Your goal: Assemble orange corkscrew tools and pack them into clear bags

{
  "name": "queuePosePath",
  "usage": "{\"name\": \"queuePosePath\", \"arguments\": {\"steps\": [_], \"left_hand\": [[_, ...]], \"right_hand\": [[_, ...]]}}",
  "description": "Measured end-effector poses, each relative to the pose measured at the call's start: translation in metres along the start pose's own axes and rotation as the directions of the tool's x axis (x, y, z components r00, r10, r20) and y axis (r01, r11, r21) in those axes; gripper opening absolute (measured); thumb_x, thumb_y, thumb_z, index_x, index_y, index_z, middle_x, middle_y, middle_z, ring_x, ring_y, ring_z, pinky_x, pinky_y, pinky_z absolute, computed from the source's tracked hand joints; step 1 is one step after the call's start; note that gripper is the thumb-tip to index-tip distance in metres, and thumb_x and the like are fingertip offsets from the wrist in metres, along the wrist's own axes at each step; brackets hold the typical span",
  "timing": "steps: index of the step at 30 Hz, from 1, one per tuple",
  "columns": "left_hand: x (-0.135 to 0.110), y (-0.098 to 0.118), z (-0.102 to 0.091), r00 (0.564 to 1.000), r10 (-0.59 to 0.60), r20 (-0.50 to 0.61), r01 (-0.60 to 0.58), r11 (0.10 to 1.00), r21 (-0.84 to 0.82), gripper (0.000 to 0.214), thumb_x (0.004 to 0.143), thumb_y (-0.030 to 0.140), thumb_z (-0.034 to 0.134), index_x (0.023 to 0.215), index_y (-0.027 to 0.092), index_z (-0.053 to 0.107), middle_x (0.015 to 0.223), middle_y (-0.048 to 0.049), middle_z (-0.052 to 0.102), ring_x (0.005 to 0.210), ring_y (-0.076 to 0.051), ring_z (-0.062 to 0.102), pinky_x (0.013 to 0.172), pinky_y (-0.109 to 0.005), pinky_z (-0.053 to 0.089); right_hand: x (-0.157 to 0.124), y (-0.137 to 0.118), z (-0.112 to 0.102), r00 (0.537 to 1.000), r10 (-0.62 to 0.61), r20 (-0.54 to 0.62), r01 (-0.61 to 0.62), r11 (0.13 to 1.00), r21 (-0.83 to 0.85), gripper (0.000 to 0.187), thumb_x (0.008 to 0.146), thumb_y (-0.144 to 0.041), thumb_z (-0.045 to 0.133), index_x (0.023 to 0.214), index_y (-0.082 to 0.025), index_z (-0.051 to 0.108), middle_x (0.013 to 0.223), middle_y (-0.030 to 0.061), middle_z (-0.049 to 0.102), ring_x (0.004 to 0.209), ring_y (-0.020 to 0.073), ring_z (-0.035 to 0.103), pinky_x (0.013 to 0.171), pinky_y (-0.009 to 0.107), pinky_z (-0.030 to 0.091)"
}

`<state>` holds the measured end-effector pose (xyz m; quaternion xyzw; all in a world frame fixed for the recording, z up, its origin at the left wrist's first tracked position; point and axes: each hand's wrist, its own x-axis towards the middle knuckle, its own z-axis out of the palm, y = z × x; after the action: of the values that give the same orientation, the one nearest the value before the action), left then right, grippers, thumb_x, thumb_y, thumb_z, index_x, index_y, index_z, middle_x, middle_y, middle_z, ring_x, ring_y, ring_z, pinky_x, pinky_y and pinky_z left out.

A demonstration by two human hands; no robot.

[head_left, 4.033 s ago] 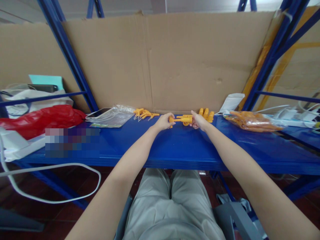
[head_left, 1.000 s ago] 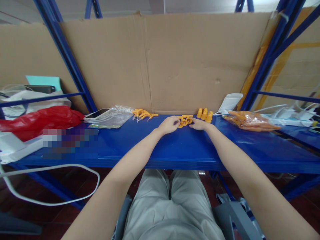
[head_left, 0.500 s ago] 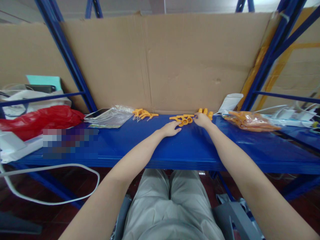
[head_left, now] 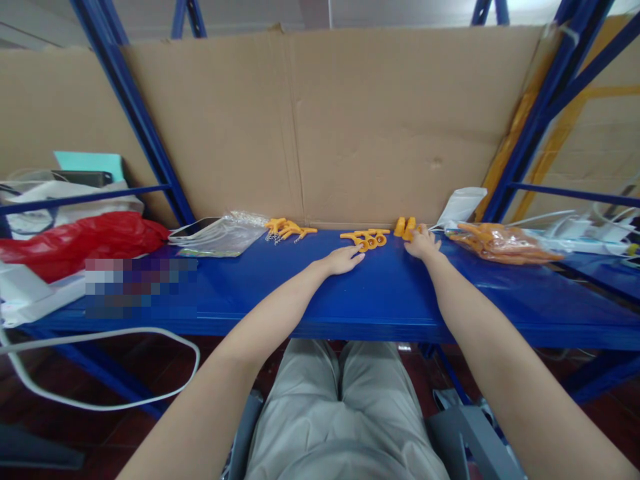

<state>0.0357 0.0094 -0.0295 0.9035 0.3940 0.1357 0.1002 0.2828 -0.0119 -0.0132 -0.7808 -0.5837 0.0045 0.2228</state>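
Note:
My left hand [head_left: 346, 259] rests on the blue shelf with fingers stretched out and thumb apart, its fingertips at a row of yellow plastic pieces with round rings [head_left: 371, 240]. My right hand [head_left: 423, 244] is curled over the right end of a group of yellow cone-shaped caps [head_left: 405, 227]. Two caps stand upright and visible beside its fingers; what lies under the hand is mostly hidden. Farther left, a small pile of yellow branched pieces with metal spiral tips [head_left: 287, 229] lies against the cardboard.
A clear plastic bag [head_left: 235, 235] lies left of the spiral-tipped pile, and a red bag [head_left: 90, 243] beyond it. On the right sits a clear bag of orange pieces [head_left: 500, 243]. Cardboard [head_left: 375, 127] closes off the back between blue posts.
My right hand has moved right, away from the ringed pieces, onto the end of the cone-shaped caps. My left hand has hardly moved.

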Motion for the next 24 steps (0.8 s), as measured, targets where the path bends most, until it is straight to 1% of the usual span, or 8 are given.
{"name": "queuePosePath", "arguments": {"steps": [3, 7, 11, 15, 18, 20, 22, 24], "left_hand": [[0.0, 0.0, 0.0, 0.999, 0.017, -0.037, -0.017, 1.0, -0.008, 0.053, 0.098, 0.041, 0.037, 0.142, 0.013, 0.049, 0.151, -0.0139, 0.045, 0.142, -0.023, 0.04, 0.117, -0.035, 0.029], [-0.002, 0.002, -0.008, 0.99, 0.07, -0.122, -0.069, 0.998, 0.011, 0.044, 0.1, 0.036, 0.035, 0.123, 0.014, 0.065, 0.136, -0.0108, 0.062, 0.13, -0.021, 0.054, 0.111, -0.033, 0.037], [-0.006, 0.0, -0.023, 0.955, -0.026, -0.296, 0.05, 0.996, 0.073, 0.042, 0.1, 0.034, 0.033, 0.109, 0.016, 0.07, 0.121, -0.0091, 0.07, 0.118, -0.022, 0.06, 0.104, -0.033, 0.044], [-0.014, -0.014, -0.036, 0.854, -0.301, -0.424, 0.369, 0.925, 0.088, 0.036, 0.096, 0.028, 0.041, 0.118, 0.019, 0.067, 0.135, -0.0109, 0.06, 0.128, -0.026, 0.053, 0.108, -0.04, 0.041], [-0.024, -0.031, -0.04, 0.714, -0.555, -0.427, 0.631, 0.775, 0.046, 0.042, 0.091, 0.031, 0.048, 0.131, 0.022, 0.059, 0.151, -0.0128, 0.045, 0.141, -0.033, 0.038, 0.113, -0.053, 0.034], [-0.03, -0.042, -0.042, 0.637, -0.675, -0.372, 0.731, 0.682, 0.015, 0.048, 0.091, 0.035, 0.048, 0.138, 0.025, 0.053, 0.157, -0.0126, 0.037, 0.146, -0.035, 0.029, 0.115, -0.06, 0.028], [-0.033, -0.05, -0.042, 0.614, -0.733, -0.292, 0.766, 0.643, -0.003, 0.051, 0.092, 0.038, 0.045, 0.142, 0.027, 0.049, 0.156, -0.0119, 0.039, 0.146, -0.034, 0.03, 0.116, -0.06, 0.025], [-0.033, -0.052, -0.043, 0.629, -0.74, -0.24, 0.762, 0.647, 0.002, 0.053, 0.093, 0.039, 0.043, 0.143, 0.023, 0.049, 0.152, -0.0146, 0.044, 0.143, -0.035, 0.036, 0.116, -0.06, 0.025]], "right_hand": [[0.0, 0.001, 0.0, 1.0, 0.008, 0.014, -0.008, 1.0, 0.001, 0.059, 0.085, -0.03, 0.05, 0.143, -0.019, 0.046, 0.163, 0.0156, 0.016, 0.146, 0.0394, 0.023, 0.111, 0.068, 0.022], [0.001, 0.0, 0.0, 1.0, 0.008, 0.011, -0.008, 1.0, 0.009, 0.058, 0.084, -0.026, 0.052, 0.142, -0.02, 0.047, 0.163, 0.0151, 0.018, 0.145, 0.0397, 0.025, 0.11, 0.067, 0.025], [0.002, -0.001, 0.0, 0.999, 0.028, -0.046, -0.025, 0.998, 0.052, 0.054, 0.087, -0.022, 0.05, 0.14, -0.017, 0.049, 0.157, 0.0175, 0.03, 0.141, 0.037, 0.033, 0.109, 0.059, 0.033], [0.006, 0.001, 0.001, 0.995, 0.02, -0.102, -0.01, 0.995, 0.1, 0.043, 0.088, -0.022, 0.051, 0.131, -0.019, 0.058, 0.148, 0.0172, 0.042, 0.136, 0.0354, 0.041, 0.105, 0.05, 0.039], [0.012, 0.003, 0.004, 0.991, 0.016, -0.129, -0.002, 0.995, 0.104, 0.043, 0.087, -0.022, 0.051, 0.129, -0.018, 0.059, 0.146, 0.0177, 0.043, 0.135, 0.0353, 0.043, 0.104, 0.049, 0.041], [0.016, 0.006, 0.008, 0.992, 0.019, -0.128, -0.007, 0.995, 0.099, 0.044, 0.086, -0.023, 0.051, 0.129, -0.018, 0.059, 0.144, 0.0178, 0.045, 0.134, 0.0355, 0.044, 0.103, 0.049, 0.042], [0.021, 0.009, 0.012, 0.994, 0.03, -0.103, -0.019, 0.995, 0.102, 0.046, 0.084, -0.024, 0.054, 0.129, -0.019, 0.06, 0.141, 0.0176, 0.048, 0.132, 0.0366, 0.046, 0.101, 0.052, 0.043], [0.026, 0.012, 0.016, 0.996, 0.037, -0.077, -0.028, 0.993, 0.114, 0.05, 0.079, -0.027, 0.058, 0.129, -0.021, 0.06, 0.14, 0.0177, 0.049, 0.13, 0.0382, 0.048, 0.099, 0.055, 0.044]]}}
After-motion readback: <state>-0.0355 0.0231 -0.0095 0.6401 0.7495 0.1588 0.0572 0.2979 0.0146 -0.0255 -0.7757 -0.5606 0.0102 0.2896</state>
